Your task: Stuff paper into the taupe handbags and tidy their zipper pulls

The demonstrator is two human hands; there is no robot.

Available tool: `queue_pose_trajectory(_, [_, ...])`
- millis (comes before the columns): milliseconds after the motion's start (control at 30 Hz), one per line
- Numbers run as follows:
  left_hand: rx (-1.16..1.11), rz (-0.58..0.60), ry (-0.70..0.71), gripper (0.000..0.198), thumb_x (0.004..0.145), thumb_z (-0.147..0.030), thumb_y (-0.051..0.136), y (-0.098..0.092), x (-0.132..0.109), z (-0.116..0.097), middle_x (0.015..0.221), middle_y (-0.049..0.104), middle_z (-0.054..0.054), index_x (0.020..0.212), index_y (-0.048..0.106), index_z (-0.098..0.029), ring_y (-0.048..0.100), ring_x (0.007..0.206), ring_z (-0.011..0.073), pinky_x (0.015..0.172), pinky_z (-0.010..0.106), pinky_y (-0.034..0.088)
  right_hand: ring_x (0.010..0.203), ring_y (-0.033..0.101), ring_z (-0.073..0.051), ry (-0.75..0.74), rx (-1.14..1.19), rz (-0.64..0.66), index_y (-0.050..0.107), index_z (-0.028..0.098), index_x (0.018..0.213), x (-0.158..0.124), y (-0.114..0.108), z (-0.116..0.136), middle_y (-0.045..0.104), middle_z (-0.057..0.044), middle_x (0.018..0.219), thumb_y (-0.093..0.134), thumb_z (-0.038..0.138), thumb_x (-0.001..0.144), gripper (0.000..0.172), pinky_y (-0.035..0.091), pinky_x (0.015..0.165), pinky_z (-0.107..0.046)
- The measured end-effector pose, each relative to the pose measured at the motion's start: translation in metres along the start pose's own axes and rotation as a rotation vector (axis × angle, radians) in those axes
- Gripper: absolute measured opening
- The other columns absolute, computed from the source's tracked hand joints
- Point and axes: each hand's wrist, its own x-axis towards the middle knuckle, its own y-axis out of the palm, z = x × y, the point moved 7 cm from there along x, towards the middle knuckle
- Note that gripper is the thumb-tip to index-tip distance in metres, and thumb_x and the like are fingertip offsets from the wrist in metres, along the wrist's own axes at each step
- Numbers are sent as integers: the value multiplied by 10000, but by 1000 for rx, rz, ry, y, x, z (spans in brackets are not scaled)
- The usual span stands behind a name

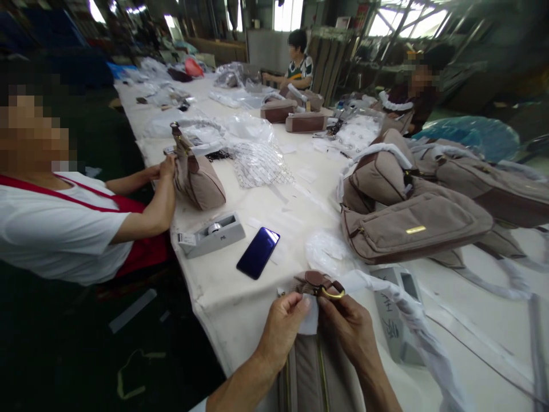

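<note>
Plainly, left fingers (299, 313) pinch white sheeting (310, 321); what the half-hidden right fingers (333, 316) hold is unclear.

A white-covered table (223, 286) bears a dark phone (258, 253); from it, a grey tape dispenser (221, 237) sits at ten o'clock, a taupe bag (203, 184) stands beyond toward eleven, printed clear plastic (261, 164) lies at twelve, brown-based bags (306, 122) just short of one, heaped bags (429, 223) near three, a second grey dispenser (389, 326) at four.
</note>
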Motion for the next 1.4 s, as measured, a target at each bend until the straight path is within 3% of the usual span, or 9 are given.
queue_pose_trajectory(300, [220,-114,199,215,799,-333,616,-2,6,-21,692,631,13,772,659,-124,529,654,122,620,213,406,704,636,-218,-114,-108,-75,693,133,857,8,0,14,707,-76,789,658,404,749,294,500,627,-284])
queue_pose_trajectory(533, [52,-131,140,251,749,-343,679,-6,2,-8,779,654,32,861,640,-122,557,691,125,638,215,419,623,634,-198,-122,-111,-83,685,137,747,14,7,18,685,-48,669,615,387,798,265,487,530,-247])
queue_pose_trajectory(733, [-26,-264,171,161,749,-283,649,-20,3,-5,669,598,-7,780,620,-128,492,614,98,601,205,400,642,629,-167,-502,-388,-117,665,160,896,7,15,41,678,-51,745,574,284,860,158,487,570,-237])
queue_pose_trajectory(867, [155,-261,243,110,771,-252,610,-22,4,-17,731,632,12,783,621,-144,556,703,137,683,234,441,769,659,-188,-792,-646,91,596,195,1129,2,24,59,689,-90,925,480,152,889,270,504,663,-264])
queue_pose_trajectory(967, [364,-236,355,123,798,-221,555,-19,2,-31,817,667,46,835,645,-146,600,803,185,762,281,459,749,664,-180,-740,-832,371,487,232,1284,12,34,64,691,-75,966,424,76,861,455,493,642,-252])
queue_pose_trajectory(1033, [475,-244,423,133,802,-208,533,-18,1,-38,811,666,51,826,649,-147,605,798,195,757,293,463,760,659,-171,-673,-899,483,532,240,1218,20,37,69,691,-56,926,424,61,846,426,477,641,-229])
queue_pose_trajectory(1133, [474,-237,418,149,821,-233,534,-18,3,-35,833,674,56,852,655,-152,610,807,196,763,298,469,783,652,-174,-658,-952,510,608,225,1029,28,41,75,682,-64,956,441,77,848,287,457,624,-218])
queue_pose_trajectory(1267, [124,-186,277,254,769,-277,631,-23,9,-19,943,681,72,988,620,-148,620,873,208,774,299,491,744,650,-180,-697,-897,457,608,205,1012,30,40,72,685,-89,945,430,91,853,265,455,618,-231])
queue_pose_trajectory(1400, [104,-215,204,204,760,-306,635,-28,9,-11,804,657,37,870,647,-134,598,688,156,650,254,484,747,637,-176,-680,-784,443,606,194,998,28,36,70,678,-86,885,394,99,868,266,455,639,-235])
